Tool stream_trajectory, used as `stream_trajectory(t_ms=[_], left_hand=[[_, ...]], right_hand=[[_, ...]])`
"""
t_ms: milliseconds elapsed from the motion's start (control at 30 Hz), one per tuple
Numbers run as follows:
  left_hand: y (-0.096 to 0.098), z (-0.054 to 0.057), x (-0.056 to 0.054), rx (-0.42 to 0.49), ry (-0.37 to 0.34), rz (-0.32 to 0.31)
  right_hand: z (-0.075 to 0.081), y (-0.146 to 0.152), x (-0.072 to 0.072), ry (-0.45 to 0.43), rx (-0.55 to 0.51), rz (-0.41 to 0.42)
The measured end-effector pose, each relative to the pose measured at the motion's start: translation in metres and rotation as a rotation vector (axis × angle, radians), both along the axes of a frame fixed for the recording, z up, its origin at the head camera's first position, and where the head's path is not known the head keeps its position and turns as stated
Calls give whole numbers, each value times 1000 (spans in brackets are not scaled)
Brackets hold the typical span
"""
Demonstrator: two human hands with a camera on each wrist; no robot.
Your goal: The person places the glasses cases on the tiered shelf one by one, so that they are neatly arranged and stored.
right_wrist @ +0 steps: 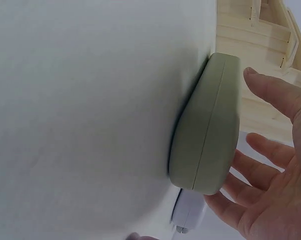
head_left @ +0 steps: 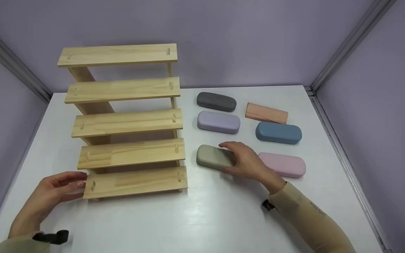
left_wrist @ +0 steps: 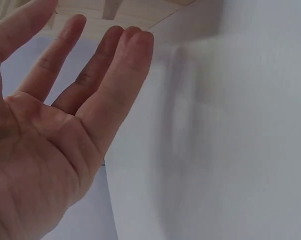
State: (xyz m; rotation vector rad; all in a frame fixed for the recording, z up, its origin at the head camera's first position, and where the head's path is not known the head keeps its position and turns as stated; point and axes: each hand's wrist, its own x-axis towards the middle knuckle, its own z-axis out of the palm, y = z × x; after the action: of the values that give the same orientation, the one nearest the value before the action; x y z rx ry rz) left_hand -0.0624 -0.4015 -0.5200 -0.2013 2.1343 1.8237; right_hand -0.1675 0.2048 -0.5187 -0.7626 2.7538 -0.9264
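My right hand (head_left: 246, 160) is over the right end of a sage-green glasses case (head_left: 214, 157) that lies on the table, thumb and fingers spread to its two sides. In the right wrist view the thumb stands apart from this closed case (right_wrist: 205, 125), while the other fingertips come right at its far edge. My left hand (head_left: 56, 189) is at the left end of the lowest step of a wooden tiered rack (head_left: 135, 181), its fingertips right by the board. Its fingers (left_wrist: 120, 75) are slightly bent and spread, with nothing in the palm.
Further glasses cases lie on the white table: dark grey (head_left: 216, 102), lavender (head_left: 218, 122), peach (head_left: 266, 113), blue (head_left: 278, 133) and pink (head_left: 283, 164), the last just behind my right wrist. Pale purple walls (head_left: 244, 42) enclose the table at the back and sides.
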Motion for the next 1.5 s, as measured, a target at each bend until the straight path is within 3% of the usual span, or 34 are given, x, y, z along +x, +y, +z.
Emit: stream_trajectory(t_ms=[167, 333, 600, 933, 1233, 1500], left_hand=[[5, -5, -3, 2, -63, 21], [7, -11, -4, -9, -83, 42], [6, -19, -3, 48, -109, 82], [6, -22, -4, 68, -123, 88], [5, -24, -5, 57, -139, 88], [6, -23, -7, 25, -143, 78]], right_hand=[[-2, 1, 1, -2, 18, 25], [-3, 3, 1, -22, 36, 37], [-3, 3, 2, -28, 41, 29], [-6, 6, 5, 13, 35, 28], [-8, 6, -2, 19, 25, 37], [5, 7, -4, 13, 25, 61]])
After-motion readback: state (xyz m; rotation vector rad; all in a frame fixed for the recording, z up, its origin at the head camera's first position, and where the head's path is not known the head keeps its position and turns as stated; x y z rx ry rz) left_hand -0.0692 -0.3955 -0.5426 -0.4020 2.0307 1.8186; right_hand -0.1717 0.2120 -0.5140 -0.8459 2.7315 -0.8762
